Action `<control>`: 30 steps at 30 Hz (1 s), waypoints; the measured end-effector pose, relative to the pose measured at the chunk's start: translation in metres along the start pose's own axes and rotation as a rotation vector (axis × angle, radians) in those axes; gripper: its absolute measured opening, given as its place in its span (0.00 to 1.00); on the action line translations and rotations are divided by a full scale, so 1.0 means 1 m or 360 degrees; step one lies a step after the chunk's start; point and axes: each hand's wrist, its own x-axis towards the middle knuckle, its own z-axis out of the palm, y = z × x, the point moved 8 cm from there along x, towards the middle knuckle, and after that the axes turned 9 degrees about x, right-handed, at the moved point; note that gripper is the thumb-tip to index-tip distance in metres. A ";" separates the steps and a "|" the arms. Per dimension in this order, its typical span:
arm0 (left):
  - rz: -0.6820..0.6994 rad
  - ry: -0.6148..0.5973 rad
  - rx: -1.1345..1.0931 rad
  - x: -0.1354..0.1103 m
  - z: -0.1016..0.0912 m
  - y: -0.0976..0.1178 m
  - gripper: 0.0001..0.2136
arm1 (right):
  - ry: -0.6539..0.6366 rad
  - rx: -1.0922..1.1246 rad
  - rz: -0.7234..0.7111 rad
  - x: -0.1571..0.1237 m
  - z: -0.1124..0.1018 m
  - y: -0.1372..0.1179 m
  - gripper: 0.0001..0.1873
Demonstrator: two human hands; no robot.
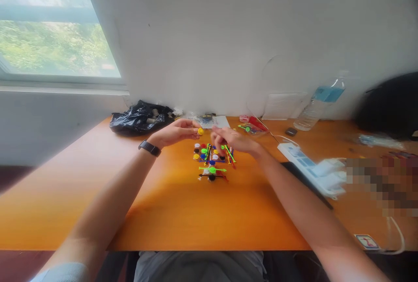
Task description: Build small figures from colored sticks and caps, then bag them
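Note:
My left hand (179,133), with a dark watch on its wrist, pinches a small yellow round plastic piece (200,131) above the table. Close to its right, my right hand (232,139) has its fingers curled and pinched together; whatever they hold, if anything, is hidden. Under the hands lie several small round pieces (196,156) in white, red, black, yellow and blue. Thin coloured sticks (230,154) with arrow-like ends stand among them, partly behind my right hand. Nearer to me, a bright green arrow-ended piece (212,170) lies across a black one.
A black plastic bag (140,117) lies at the back left by the wall. On the right are a white power strip (307,166) with plugs, a clear water bottle (320,103) and a small black object (291,132). A bagged green piece (250,129) lies at the back.

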 end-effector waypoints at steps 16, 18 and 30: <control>-0.0035 -0.0118 0.0144 0.000 0.008 -0.003 0.15 | 0.0310 -0.0144 -0.0032 -0.002 -0.026 -0.003 0.24; -0.0029 -0.0154 0.0159 0.000 0.012 -0.002 0.15 | 0.0326 -0.0171 -0.0046 -0.001 -0.027 -0.003 0.24; -0.0024 -0.0289 0.0233 0.000 0.033 0.001 0.15 | 0.0308 -0.0151 -0.0043 -0.002 -0.023 -0.001 0.18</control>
